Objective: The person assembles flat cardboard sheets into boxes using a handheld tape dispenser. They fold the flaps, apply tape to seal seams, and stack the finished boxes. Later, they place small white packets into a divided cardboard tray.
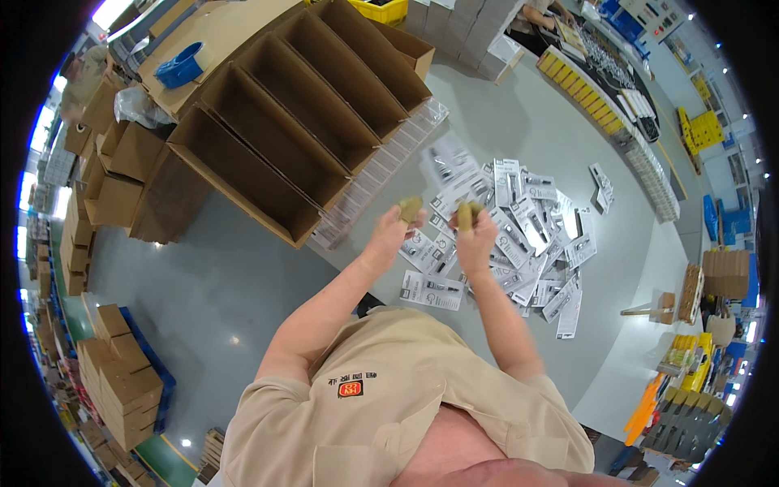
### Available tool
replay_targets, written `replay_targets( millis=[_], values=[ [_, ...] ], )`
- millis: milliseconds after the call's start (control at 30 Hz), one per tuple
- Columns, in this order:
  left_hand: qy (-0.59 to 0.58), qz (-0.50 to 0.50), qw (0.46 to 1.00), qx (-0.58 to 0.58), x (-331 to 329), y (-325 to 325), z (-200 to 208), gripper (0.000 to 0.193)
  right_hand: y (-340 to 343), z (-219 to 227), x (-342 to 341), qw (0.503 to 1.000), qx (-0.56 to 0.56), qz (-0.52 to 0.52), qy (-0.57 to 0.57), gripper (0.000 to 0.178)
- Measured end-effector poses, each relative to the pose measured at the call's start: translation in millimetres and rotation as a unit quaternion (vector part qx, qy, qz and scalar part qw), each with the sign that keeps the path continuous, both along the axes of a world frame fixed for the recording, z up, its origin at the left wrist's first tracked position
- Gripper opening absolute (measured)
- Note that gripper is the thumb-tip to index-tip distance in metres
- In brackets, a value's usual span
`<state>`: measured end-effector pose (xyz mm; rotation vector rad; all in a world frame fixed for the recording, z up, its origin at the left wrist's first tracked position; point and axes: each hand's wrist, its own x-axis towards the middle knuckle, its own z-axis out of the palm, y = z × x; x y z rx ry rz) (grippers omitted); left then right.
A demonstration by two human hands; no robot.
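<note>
Both hands are over the near left side of a heap of flat blister packs (pixel 519 227) on the grey table. The packs are white cards with a small dark, pen-like item. My left hand (pixel 396 230) is at the heap's left edge, fingers loosely curved and apart. My right hand (pixel 475 231) is above the packs, fingers also apart. Olive-yellow coverings show on some fingers of both hands. I see nothing held. Some packs (pixel 449 161) beyond my hands look blurred. One pack (pixel 432 290) lies nearest my body.
A brown carton with long dividers (pixel 280 114) stands at left on a layer of clear-wrapped packs (pixel 389 170). A blue tape roll (pixel 179 66) rests on cardboard behind it. A long row of boxes (pixel 608 122) lines the right side. Another person's arm (pixel 540 15) shows at the far end.
</note>
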<state>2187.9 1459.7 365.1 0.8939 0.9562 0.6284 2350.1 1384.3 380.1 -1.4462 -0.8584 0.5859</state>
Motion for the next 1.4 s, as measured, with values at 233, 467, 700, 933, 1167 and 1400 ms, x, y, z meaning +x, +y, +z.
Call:
replay_targets(
  millis=[233, 467, 700, 933, 1167, 1400],
  values=[
    [0.175, -0.181, 0.968, 0.022, -125, 19, -26, 0.031, 140, 40, -37, 0.995, 0.039, -0.005, -0.094, 0.022],
    [0.334, -0.242, 0.901, 0.134, -183, 54, -49, 0.042, 238, 26, -40, 0.987, -0.101, 0.065, -0.107, 0.023],
    [0.379, -0.282, 0.802, 0.365, -124, 99, -88, 0.042, 329, 7, 6, 0.962, -0.200, 0.072, -0.173, 0.032],
    [0.391, -0.313, 0.672, 0.546, -131, 134, -142, 0.030, 175, -96, -58, 0.957, -0.161, 0.038, -0.238, 0.028],
    [0.338, -0.228, 0.760, 0.507, -118, 128, -152, 0.018, 56, -157, -67, 0.960, -0.255, -0.090, -0.075, 0.036],
    [0.379, -0.300, 0.698, 0.528, -92, 110, -144, 0.021, 52, -171, -52, 0.939, -0.296, -0.050, -0.166, 0.041]
  ],
)
